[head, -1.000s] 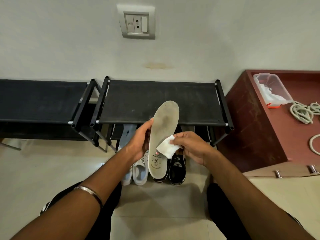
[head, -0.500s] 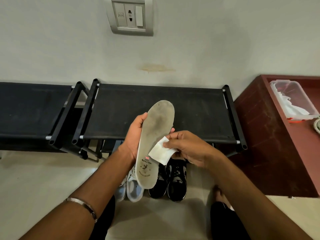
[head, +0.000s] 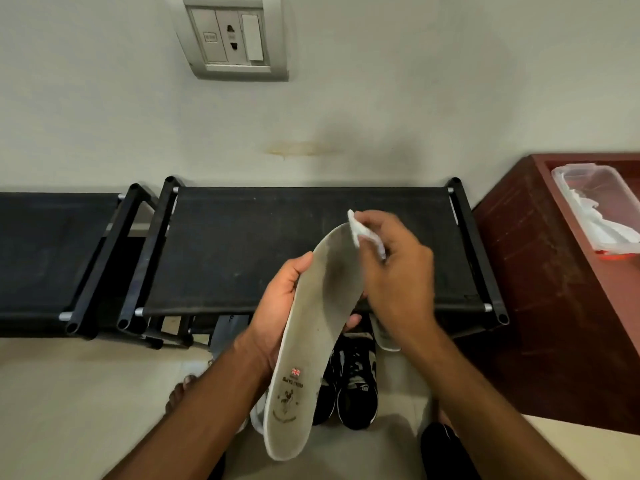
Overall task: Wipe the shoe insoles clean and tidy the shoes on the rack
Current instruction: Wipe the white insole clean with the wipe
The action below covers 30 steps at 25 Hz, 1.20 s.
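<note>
Head view: at the centre of the frame we see the left hand (head: 277, 317) gripping a pale insole (head: 311, 341) by its left edge, thumb along the rim and fingertips showing past the right edge, so the fingers are curled round it. The insole runs from lower centre up toward the middle, toe end uppermost, with a small red flag mark and dark print near its heel. The right hand (head: 394, 271) sits just right of the toe end, its fingers (head: 372, 225) pinching a white wipe (head: 356, 230) that touches the insole's upper right edge; the wipe is slightly blurred. Behind the hands a black rack (head: 242, 251) stretches across the middle of the frame, and a second black rack (head: 52, 251) stands beside it at the left. Below the rack, on the floor (head: 69, 393), a pair of black shoes (head: 349, 386) stands at lower centre, partly hidden by the insole, and a white shoe (head: 256, 415) peeks out at the insole's lower left. At the right edge a red-brown cabinet (head: 540, 289) carries a clear box (head: 595, 209). A socket plate (head: 235, 38) is on the wall at upper left.
</note>
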Motion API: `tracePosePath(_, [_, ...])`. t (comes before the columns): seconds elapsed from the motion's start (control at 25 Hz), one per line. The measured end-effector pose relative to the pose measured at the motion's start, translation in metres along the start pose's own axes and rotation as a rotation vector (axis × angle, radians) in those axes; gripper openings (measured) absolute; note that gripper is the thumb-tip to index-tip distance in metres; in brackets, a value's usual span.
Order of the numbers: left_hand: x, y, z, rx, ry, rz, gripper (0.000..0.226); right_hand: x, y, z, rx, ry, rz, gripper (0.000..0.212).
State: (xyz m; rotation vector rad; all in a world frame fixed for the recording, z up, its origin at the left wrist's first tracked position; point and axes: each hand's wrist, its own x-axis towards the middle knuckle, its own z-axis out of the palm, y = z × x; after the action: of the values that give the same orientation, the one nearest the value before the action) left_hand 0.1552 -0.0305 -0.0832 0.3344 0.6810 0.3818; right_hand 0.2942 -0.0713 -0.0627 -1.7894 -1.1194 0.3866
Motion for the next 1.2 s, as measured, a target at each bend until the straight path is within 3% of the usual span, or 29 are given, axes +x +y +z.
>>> tracePosePath(0.16, [-0.004, 0.003, 0.003, -0.073, -0.006, -0.011, 0.055, -0.015, 0.003, 0.022, -0.214, -0.155, -0.319, 0.041])
tracePosePath(0.28, [-0.005, 0.006, -0.002, 0.0, 0.018, 0.017, 0.061, -0.006, 0.008, 0.017, -0.201, -0.094, -0.248, 0.045])
tracePosePath(0.44, [-0.007, 0.007, -0.001, -0.04, 0.009, 0.039, 0.058, -0.019, 0.001, 0.015, -0.19, -0.207, -0.372, 0.046])
tracePosePath(0.56, [-0.009, 0.008, -0.002, 0.032, 0.04, 0.068, 0.057, -0.011, 0.008, 0.008, -0.148, -0.154, -0.145, 0.051])
tracePosePath(0.64, [-0.011, 0.01, -0.001, 0.027, 0.063, 0.089, 0.056, -0.012, 0.011, 0.007, -0.156, -0.073, -0.197, 0.048])
tracePosePath(0.84, [-0.011, 0.012, -0.001, 0.008, 0.083, 0.114, 0.059, -0.004, 0.005, 0.0, 0.198, 0.126, 0.011, 0.027])
tracePosePath(1.04, [-0.011, 0.013, 0.001, 0.017, 0.1, 0.116, 0.055, 0.006, 0.001, -0.003, 0.664, 0.074, 0.505, 0.015])
tracePosePath(1.2, [-0.01, 0.013, 0.002, 0.041, 0.131, 0.121, 0.054, 0.008, 0.0, -0.009, 0.874, -0.026, 0.698, 0.013])
